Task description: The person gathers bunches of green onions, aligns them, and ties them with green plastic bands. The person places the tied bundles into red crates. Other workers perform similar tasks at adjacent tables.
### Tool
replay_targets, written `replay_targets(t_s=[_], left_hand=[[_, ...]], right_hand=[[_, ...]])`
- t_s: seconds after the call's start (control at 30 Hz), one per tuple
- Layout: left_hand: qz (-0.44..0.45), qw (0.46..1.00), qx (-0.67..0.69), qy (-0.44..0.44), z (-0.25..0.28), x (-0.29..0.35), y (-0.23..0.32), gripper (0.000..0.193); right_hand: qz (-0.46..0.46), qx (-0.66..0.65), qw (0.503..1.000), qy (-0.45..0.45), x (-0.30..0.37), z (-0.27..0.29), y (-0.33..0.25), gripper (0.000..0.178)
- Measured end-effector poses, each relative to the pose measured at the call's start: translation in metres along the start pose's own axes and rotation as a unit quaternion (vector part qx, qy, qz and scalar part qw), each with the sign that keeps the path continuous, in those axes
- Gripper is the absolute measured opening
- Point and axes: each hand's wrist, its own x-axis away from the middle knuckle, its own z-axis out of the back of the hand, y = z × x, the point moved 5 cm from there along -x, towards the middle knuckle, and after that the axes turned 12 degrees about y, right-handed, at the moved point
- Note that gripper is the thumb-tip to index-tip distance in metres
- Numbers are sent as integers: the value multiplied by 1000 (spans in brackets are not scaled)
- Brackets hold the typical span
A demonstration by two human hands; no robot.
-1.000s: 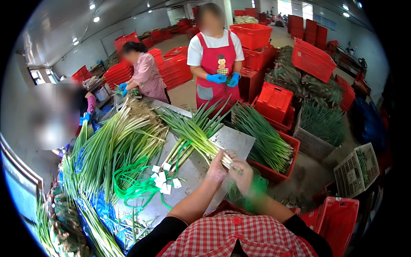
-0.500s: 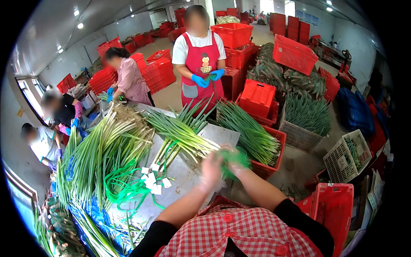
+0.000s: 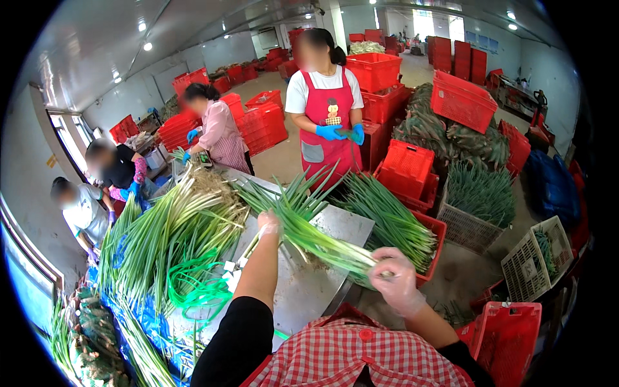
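A bunch of green onions lies slanted across the near right part of the metal table, its white root ends toward me. My right hand, in a clear plastic glove, is closed round those root ends. A thin green mesh net appears stretched along the bunch. My left hand, also gloved, is closed beside the leafy part, at the net's far end; its fingertips are partly hidden. Green plastic ties with white tags lie left of my left forearm.
A large heap of green onions covers the left of the metal table. A red crate of green onions stands beyond the right edge. Across the table is a co-worker in a red apron; several others work at the left.
My hands have moved apart from the root ends: the left far along toward the leaves, the right slightly right. The bunched-up green net is now drawn out along the onions. The view has shifted.
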Motion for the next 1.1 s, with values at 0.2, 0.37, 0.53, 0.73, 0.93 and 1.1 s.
replay_targets(t_s=[0.2, 0.37, 0.53, 0.73, 0.93, 1.1], left_hand=[[-50, 986, -151, -51, 2, -77, -79, 28], [138, 985, 61, -87, 19, -80, -88, 47], [285, 867, 400, 79, 57, 6, -80, 52], [386, 452, 706, -385, 100, 245, 127, 73], [319, 453, 800, -230, 76, 130, 133, 56], [203, 483, 815, -246, 119, 92, 197, 50]], right_hand=[[-116, -53, 986, 105, 0, 24, 36, 17], [-151, -20, 980, 125, -6, 30, 39, 19], [-134, 13, 986, 100, -8, 9, 43, 19], [-18, 60, 996, -55, -14, 1, 9, 20], [-55, 41, 998, -2, 45, 93, 23, 23], [-211, 14, 977, 36, 109, 143, 98, 22]])
